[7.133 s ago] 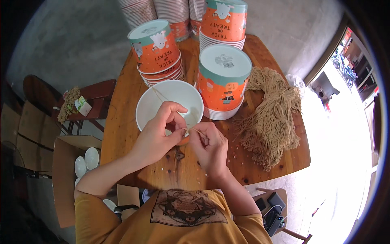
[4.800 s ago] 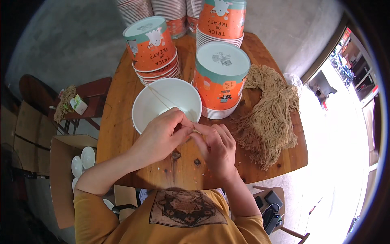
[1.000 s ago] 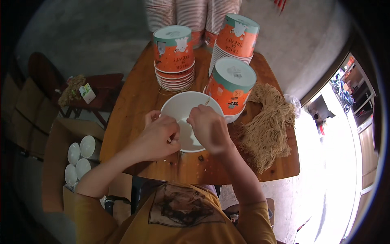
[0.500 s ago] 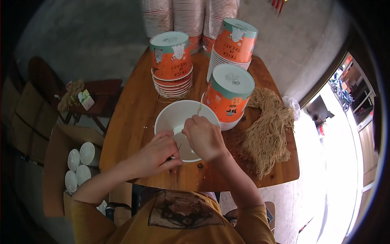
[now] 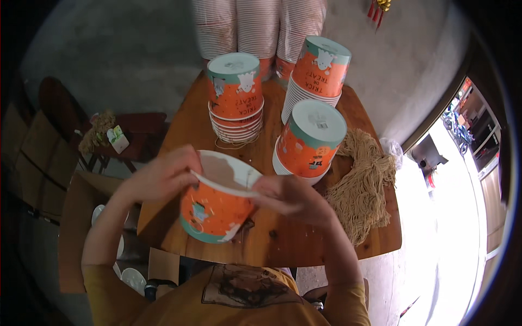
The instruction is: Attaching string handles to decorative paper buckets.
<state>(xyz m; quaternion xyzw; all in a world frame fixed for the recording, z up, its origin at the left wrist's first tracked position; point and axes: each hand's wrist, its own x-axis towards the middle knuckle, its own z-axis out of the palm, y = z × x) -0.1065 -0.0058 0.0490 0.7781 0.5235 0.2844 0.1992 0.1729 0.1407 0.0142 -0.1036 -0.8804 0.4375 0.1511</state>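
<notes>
An orange paper bucket (image 5: pixel 217 209) with a green base band, white inside, is tilted over the near part of the table with its mouth facing up and away. My left hand (image 5: pixel 168 176) is closed on its left rim, thumb outside. At the opposite rim my right hand (image 5: pixel 293 198) is closed too, somewhat blurred; a thin strand shows inside the wall beside its fingers. Beyond stand upside-down stacks of matching buckets: a left stack (image 5: pixel 235 95), a near right stack (image 5: pixel 311 136) and a taller far right stack (image 5: pixel 321 68). Twine (image 5: pixel 234 145) lies at the left stack's foot.
A bundle of tan cords (image 5: pixel 361 190) covers the wooden table's (image 5: pixel 179 125) right side. Plastic-wrapped bucket stacks (image 5: pixel 255 27) rise at the back. Left of the table, a cardboard box (image 5: pixel 76 233) holds white cups; a small red table (image 5: pixel 144 122) stands behind it.
The bucket has tipped, so its printed orange side now shows. My left hand has moved left and up along the rim; my right hand has shifted from inside the bucket to its right rim.
</notes>
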